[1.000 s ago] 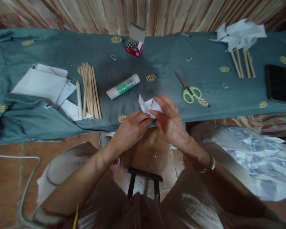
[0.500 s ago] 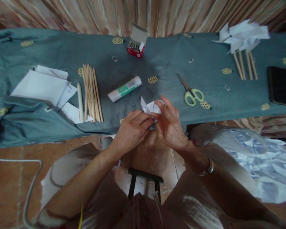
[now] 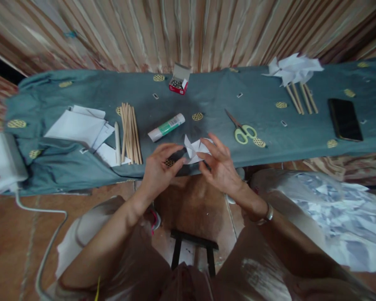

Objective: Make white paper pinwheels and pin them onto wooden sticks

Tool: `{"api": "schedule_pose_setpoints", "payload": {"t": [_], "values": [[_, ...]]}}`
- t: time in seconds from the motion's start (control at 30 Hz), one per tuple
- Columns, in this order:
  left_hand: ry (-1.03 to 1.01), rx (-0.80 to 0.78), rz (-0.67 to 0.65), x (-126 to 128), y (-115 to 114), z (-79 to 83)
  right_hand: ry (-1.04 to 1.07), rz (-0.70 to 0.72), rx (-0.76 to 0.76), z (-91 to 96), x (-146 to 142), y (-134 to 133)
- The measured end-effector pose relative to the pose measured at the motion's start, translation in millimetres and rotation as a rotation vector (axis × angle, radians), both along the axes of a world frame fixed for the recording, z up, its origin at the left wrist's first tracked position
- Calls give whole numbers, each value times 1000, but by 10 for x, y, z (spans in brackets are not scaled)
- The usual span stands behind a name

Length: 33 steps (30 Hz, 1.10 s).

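Observation:
A small white paper pinwheel point(image 3: 191, 150) with cut, folded-up flaps is at the table's near edge. My right hand point(image 3: 222, 167) grips its right side between thumb and fingers, which hide part of the paper. Just left of it, my left hand point(image 3: 158, 167) has thumb and forefinger spread apart, with the tablecloth showing between them. Beyond the hands lies a white and green glue stick point(image 3: 167, 127). Scissors point(image 3: 242, 130) with light green handles rest to the right of my right hand.
Wooden sticks point(image 3: 130, 133), a white pencil-like rod point(image 3: 117, 142) and white paper sheets point(image 3: 77, 127) lie left. A red box point(image 3: 178, 85) of small metal pieces stands behind. Finished pinwheels point(image 3: 296, 69) and a phone point(image 3: 345, 119) are right; a white corded device point(image 3: 4, 161) sits far left.
My left hand has let go of the paper and drawn left, its fingers opening. The right hand stays on the paper. The camera view has tilted up and shifted.

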<state>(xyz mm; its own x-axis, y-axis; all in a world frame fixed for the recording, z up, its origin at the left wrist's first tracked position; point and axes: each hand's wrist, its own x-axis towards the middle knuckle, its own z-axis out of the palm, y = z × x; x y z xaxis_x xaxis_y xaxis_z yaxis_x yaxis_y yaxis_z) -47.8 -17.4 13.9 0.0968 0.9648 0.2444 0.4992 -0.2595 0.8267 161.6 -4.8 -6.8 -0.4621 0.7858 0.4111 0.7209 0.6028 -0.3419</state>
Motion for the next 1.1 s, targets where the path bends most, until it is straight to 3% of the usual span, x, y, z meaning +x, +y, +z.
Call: {"api": "schedule_pose_setpoints", "payload": {"t": [0.1, 0.27, 0.4, 0.57, 0.8, 1.1], "values": [[-247, -194, 51, 6, -28, 0, 21, -11, -12, -6, -2, 33], [-852, -542, 145, 147, -105, 52, 84, -42, -51, 45, -39, 50], [-1110, -716, 111, 228, -108, 131, 114, -41, -41, 104, -95, 39], [-1179, -761, 74, 244, -37, 182, 98, 8, 41, 156, -138, 17], [-1143, -693, 10, 240, -29, 289, 134, 108, 93, 269, -118, -42], [-1095, -602, 79, 313, -19, 304, 249, 134, -52, 409, -88, -93]]}}
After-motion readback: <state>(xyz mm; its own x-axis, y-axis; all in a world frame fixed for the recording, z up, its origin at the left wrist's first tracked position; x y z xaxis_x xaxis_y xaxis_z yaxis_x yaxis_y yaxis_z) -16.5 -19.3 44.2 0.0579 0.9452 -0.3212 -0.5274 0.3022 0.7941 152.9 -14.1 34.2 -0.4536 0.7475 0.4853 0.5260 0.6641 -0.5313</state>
